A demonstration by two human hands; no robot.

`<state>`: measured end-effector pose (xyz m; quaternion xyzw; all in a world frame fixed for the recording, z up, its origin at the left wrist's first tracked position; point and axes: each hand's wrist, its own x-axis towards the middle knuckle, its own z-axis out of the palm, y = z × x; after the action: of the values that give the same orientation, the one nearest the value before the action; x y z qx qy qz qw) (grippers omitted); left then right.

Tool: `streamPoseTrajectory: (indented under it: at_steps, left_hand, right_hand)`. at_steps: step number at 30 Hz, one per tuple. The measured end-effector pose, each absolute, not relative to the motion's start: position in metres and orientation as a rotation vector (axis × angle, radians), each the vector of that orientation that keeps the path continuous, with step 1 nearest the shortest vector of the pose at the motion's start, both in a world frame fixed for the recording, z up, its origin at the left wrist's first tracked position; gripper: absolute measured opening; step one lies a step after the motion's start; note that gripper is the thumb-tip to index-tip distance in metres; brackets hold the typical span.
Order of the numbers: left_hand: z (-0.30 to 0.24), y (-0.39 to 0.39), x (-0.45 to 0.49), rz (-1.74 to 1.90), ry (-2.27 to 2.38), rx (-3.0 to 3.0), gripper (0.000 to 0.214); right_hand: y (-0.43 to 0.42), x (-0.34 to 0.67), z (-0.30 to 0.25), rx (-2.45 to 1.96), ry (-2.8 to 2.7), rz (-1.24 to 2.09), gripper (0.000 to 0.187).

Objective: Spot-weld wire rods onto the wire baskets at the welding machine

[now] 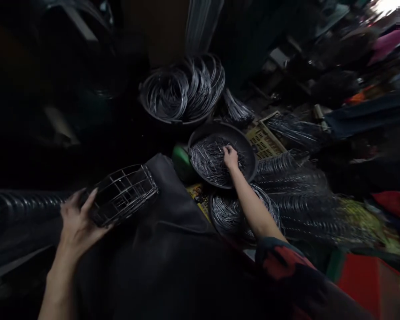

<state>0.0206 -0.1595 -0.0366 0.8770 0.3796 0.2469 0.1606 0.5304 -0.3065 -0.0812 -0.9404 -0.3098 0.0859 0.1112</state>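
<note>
My left hand (pixel 78 222) grips one end of a wire cage (pixel 128 191), a small basket-like frame of metal wires, held tilted at the left over a dark cloth (pixel 183 209) across my lap. To the right, my right hand (pixel 231 157) reaches into a round dark pan (pixel 248 149). Short cut wire pieces (pixel 205 155) fill the pan in a loose heap. The right fingers are pinched together at the heap; whatever lies between their tips is too small to make out.
Behind the pan stands a tub of coiled wire (pixel 183 93). A yellow crate (pixel 265 140) and stacked wire mesh forms (pixel 296 191) lie to the right. Below the pan sits another wire coil (pixel 228 213). A green object (pixel 182 162) touches the pan's left side. A red box (pixel 360 280) is at lower right.
</note>
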Motion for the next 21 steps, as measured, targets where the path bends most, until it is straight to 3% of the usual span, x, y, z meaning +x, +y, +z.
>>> streamPoseTrajectory:
  at_steps: [9, 15, 21]
  left_hand:
    - [-0.062, -0.176, 0.012, 0.812, 1.165, 2.579, 0.118]
    - [-0.061, -0.193, 0.002, 0.798, 1.247, 2.481, 0.115]
    - [-0.045, -0.203, 0.002, 0.625, 1.298, 2.416, 0.107]
  right_hand:
    - [-0.291, 0.511, -0.116, -2.930, -0.901, 0.363, 0.034]
    - [-0.247, 0.507, -0.129, -2.957, -0.790, 0.465, 0.035]
    - [-0.252, 0.499, -0.101, -2.761, -0.876, 0.439, 0.042]
